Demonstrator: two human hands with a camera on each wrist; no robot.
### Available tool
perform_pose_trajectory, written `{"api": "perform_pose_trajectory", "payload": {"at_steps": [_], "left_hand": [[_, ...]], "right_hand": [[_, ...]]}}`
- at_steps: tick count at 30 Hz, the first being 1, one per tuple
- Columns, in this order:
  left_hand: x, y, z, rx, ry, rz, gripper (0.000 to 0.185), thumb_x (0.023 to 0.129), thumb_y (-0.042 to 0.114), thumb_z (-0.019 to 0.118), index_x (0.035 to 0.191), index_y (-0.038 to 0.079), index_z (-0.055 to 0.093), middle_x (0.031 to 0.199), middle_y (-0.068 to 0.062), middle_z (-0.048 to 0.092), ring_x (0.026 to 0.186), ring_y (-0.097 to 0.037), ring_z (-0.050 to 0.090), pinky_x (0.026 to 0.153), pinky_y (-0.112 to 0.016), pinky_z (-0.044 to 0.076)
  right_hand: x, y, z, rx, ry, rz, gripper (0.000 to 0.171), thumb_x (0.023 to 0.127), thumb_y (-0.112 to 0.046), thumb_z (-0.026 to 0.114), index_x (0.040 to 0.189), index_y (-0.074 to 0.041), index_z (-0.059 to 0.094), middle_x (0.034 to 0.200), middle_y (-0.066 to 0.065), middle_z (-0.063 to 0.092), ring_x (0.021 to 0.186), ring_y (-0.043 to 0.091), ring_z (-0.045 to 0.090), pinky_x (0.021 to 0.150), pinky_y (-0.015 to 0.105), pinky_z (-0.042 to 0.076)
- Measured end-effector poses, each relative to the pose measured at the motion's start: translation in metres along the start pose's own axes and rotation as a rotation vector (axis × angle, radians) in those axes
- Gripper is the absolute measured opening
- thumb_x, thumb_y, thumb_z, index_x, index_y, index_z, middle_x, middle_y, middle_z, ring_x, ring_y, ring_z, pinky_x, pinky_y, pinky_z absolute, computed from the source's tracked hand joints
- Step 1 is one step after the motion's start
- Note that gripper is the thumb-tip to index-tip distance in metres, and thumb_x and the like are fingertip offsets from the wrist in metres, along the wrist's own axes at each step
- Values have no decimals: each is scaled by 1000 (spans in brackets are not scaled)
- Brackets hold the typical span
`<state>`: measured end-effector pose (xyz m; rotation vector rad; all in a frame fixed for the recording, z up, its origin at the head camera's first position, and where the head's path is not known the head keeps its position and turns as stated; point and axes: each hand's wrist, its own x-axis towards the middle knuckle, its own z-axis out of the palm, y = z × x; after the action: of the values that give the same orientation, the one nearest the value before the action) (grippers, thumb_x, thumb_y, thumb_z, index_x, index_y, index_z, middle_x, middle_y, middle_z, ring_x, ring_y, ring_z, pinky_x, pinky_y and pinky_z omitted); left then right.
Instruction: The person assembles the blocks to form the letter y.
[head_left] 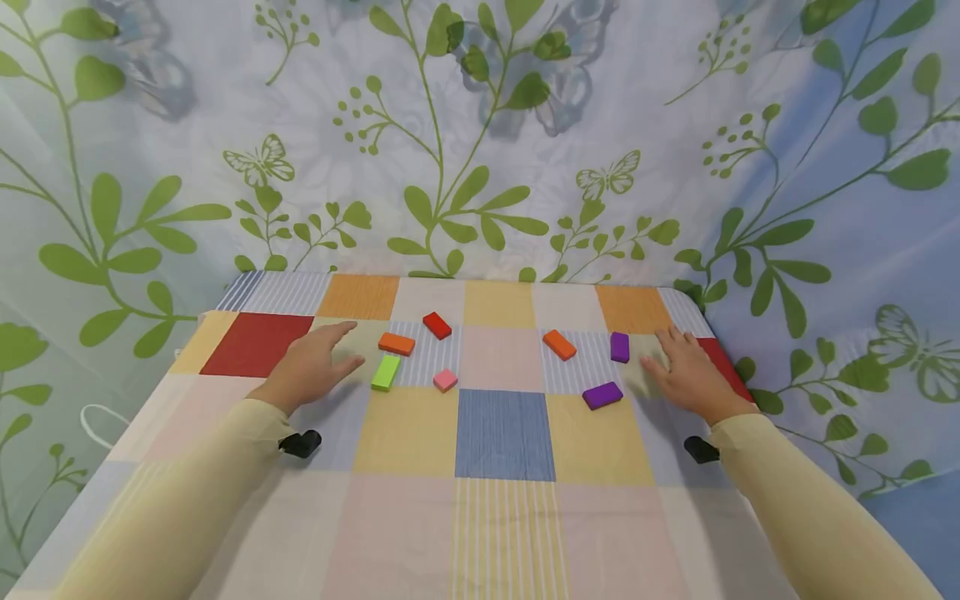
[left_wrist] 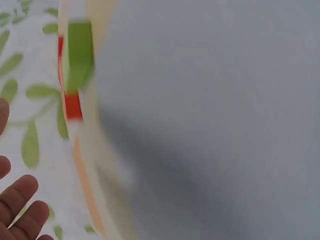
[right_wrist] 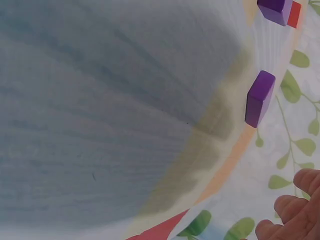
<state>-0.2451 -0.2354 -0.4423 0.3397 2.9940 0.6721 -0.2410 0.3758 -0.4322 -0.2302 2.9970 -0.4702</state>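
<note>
My left hand [head_left: 312, 367] is over the left side of the table, fingers extended and holding nothing. Nearest to it are a lime green block [head_left: 386, 372] and an orange block [head_left: 396, 343]. A red block [head_left: 437, 325] and a small pink block [head_left: 445, 381] lie a little farther in. On the right side, my right hand [head_left: 692, 372] is spread with nothing in its grasp. Two purple blocks, one upright in direction [head_left: 619, 347] and one slanted [head_left: 602, 395], lie just left of it, with another orange block [head_left: 559, 344] beyond them.
A patchwork-patterned cloth [head_left: 504, 433] covers the table. Behind it hangs a white curtain [head_left: 495, 167] with green leaves and butterflies. Black wrist pieces [head_left: 302, 444] show under both sleeves. A white cable [head_left: 101, 425] loops by the left table edge.
</note>
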Motion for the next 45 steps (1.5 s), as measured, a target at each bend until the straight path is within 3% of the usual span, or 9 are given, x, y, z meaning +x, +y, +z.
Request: {"api": "perform_pose_trajectory", "payload": {"at_steps": [6, 11, 18, 26, 38, 45], "left_hand": [[13, 43, 17, -38, -12, 121, 69, 99, 36, 73, 157, 9, 47, 157, -15, 55, 147, -39, 48, 121, -59, 39], [20, 71, 35, -63, -54, 224, 64, 98, 32, 75, 152, 8, 54, 144, -14, 65, 132, -34, 62, 115, -53, 47], [26, 97, 54, -70, -173, 194, 62, 98, 34, 75, 152, 13, 56, 143, -12, 65, 127, -30, 65, 111, -51, 51], [32, 107, 67, -40, -189, 225, 56, 97, 27, 75, 148, 8, 59, 130, -12, 68, 114, -26, 62, 105, -44, 53], [40, 107, 74, -59, -217, 152, 46, 98, 29, 76, 137, 8, 66, 118, -7, 68, 103, -24, 58, 94, -39, 52], [43, 112, 78, -59, -213, 146, 49, 98, 32, 74, 140, 8, 64, 126, -9, 67, 110, -25, 60, 102, -42, 53]], "right_hand": [[0, 4, -3, 12, 7, 2, 80, 111, -45, 45, 162, 12, 20, 166, 44, 10, 152, 67, 5, 123, 76, 7], [1, 6, -1, 14, -1, 13, 81, 111, -47, 45, 162, 11, 19, 166, 44, 9, 151, 68, 6, 121, 77, 10], [2, 7, 2, 21, -9, 22, 82, 111, -48, 45, 163, 9, 18, 167, 42, 7, 152, 68, 7, 120, 78, 11], [3, 9, 6, 40, -24, 25, 83, 111, -49, 46, 164, 8, 16, 168, 41, 5, 153, 66, 4, 121, 77, 10], [9, 5, 10, 43, -54, 31, 82, 111, -47, 45, 165, 7, 14, 170, 39, 3, 155, 63, 1, 123, 75, 10], [15, 5, 15, 42, -58, 17, 81, 111, -48, 44, 165, 5, 15, 170, 37, 4, 155, 63, 3, 123, 74, 11]]}}
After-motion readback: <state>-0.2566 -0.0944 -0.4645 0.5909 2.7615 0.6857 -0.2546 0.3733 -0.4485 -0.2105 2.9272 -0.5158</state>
